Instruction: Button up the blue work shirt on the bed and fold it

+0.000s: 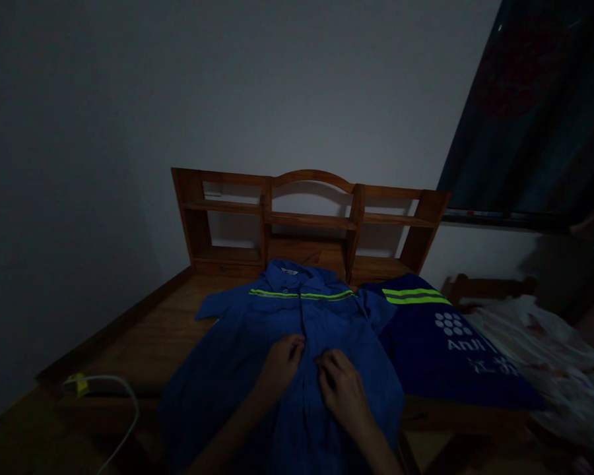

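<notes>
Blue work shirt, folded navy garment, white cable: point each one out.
blue work shirt [237,356]: head view, left front panel.
folded navy garment [426,349]: head view, middle near white print.
white cable [129,396]: head view, curved bend.

Matt blue cloth shirt [277,356], glossy reflective stripes; smooth varnished wood desk [143,343] and shelf [307,218].

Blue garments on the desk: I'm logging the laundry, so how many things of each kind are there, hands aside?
Blue shirts with reflective stripes: 2, the open shirt under the left hand and right hand, and the folded shirt beside it
Wooden shelf units: 1
White cables: 1
Total: 4
</notes>
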`<state>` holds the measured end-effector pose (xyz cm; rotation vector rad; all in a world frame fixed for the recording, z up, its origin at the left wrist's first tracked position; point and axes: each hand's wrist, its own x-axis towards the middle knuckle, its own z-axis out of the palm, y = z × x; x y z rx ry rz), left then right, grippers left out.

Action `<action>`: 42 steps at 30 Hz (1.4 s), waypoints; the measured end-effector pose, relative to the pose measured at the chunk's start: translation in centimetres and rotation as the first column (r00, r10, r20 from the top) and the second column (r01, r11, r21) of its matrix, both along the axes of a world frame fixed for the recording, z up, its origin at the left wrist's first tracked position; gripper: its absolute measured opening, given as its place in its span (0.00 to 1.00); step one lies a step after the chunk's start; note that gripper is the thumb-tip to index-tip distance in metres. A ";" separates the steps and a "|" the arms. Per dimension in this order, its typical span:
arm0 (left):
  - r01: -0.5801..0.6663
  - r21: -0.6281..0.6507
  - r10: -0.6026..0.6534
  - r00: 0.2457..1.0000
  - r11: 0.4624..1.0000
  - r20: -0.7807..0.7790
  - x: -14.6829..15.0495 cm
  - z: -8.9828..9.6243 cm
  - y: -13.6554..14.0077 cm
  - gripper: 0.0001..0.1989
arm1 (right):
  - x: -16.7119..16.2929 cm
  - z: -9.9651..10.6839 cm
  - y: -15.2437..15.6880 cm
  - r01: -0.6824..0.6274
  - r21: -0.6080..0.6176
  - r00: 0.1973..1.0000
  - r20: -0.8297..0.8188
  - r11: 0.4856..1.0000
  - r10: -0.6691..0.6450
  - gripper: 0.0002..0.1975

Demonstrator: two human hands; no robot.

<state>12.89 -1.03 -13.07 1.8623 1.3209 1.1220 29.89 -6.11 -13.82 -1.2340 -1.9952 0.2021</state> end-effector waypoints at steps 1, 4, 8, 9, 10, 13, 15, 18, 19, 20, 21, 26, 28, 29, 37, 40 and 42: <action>-0.016 -0.014 0.016 1.000 1.000 -0.014 -0.1 -0.2 -0.9 0.13 | 0.0 0.0 -0.1 -0.003 0.003 1.000 0.012 1.000 0.003 0.13; -0.028 -0.015 0.027 0.998 0.999 -0.050 -0.2 -0.7 -2.6 0.11 | 0.1 0.1 -0.3 -0.015 0.006 1.000 0.027 1.000 0.015 0.13; -0.036 0.028 0.039 0.992 0.999 -0.119 0.3 -0.7 -3.3 0.11 | 0.1 0.0 -0.5 -0.014 -0.002 1.000 0.012 1.000 0.014 0.14; -0.038 0.036 0.042 0.990 0.999 -0.132 0.5 -0.7 -3.2 0.11 | 0.0 0.0 -0.5 -0.011 -0.005 1.000 0.008 1.000 0.011 0.15; -0.033 0.041 0.038 0.989 0.999 -0.141 0.6 -0.6 -3.2 0.11 | 0.0 0.0 -0.5 -0.011 -0.009 1.000 0.001 1.000 0.011 0.15; -0.014 0.053 0.022 0.989 0.998 -0.144 1.0 -0.3 -3.3 0.10 | 0.0 0.0 -0.2 -0.033 -0.042 0.996 -0.080 0.999 0.030 0.16; -0.019 0.084 0.030 0.990 0.996 -0.137 1.2 -0.2 -3.6 0.10 | 0.5 0.0 0.3 -0.058 -0.080 0.977 -0.209 0.995 0.040 0.17; -0.009 0.133 0.027 0.991 0.991 -0.132 1.4 -0.5 -4.1 0.13 | 1.6 0.0 1.2 -0.083 -0.146 0.907 -0.421 0.986 0.014 0.16; -0.013 0.146 0.033 0.990 0.989 -0.135 1.4 -0.7 -4.2 0.14 | 2.0 0.0 1.5 -0.089 -0.170 0.882 -0.472 0.981 -0.001 0.16; -0.023 0.158 0.046 0.989 0.987 -0.142 1.3 -0.9 -4.2 0.16 | 2.4 -0.1 1.7 -0.098 -0.193 0.860 -0.511 0.976 -0.015 0.17; -0.040 0.167 0.065 0.987 0.985 -0.150 1.3 -1.2 -4.1 0.17 | 2.8 -0.1 1.9 -0.112 -0.214 0.841 -0.541 0.970 -0.022 0.17; -0.061 0.112 0.084 0.973 0.992 -0.214 1.3 -1.9 -2.7 0.12 | 3.5 -0.7 2.5 -0.210 -0.275 0.766 -0.643 0.938 -0.017 0.18; -0.034 0.114 0.060 0.972 0.993 -0.228 1.6 -1.8 -2.1 0.11 | 3.5 -0.8 2.6 -0.221 -0.282 0.752 -0.658 0.934 -0.020 0.18; -0.022 0.128 0.052 0.971 0.992 -0.233 1.8 -1.8 -1.8 0.11 | 3.5 -0.8 2.6 -0.219 -0.280 0.752 -0.659 0.935 -0.021 0.18; 0.080 0.259 0.013 0.942 0.962 -0.336 2.3 -1.5 -1.1 0.11 | 3.4 -1.3 2.8 -0.170 -0.254 0.800 -0.600 0.952 -0.018 0.16; 0.077 0.230 0.010 0.936 0.970 -0.353 2.0 -2.0 -0.4 0.07 | 3.3 -1.3 2.8 -0.151 -0.238 0.823 -0.567 0.959 -0.012 0.14; 0.100 0.205 -0.021 0.934 0.974 -0.358 1.8 -2.2 0.1 0.06 | 3.2 -1.2 2.7 -0.146 -0.229 0.837 -0.547 0.962 -0.003 0.14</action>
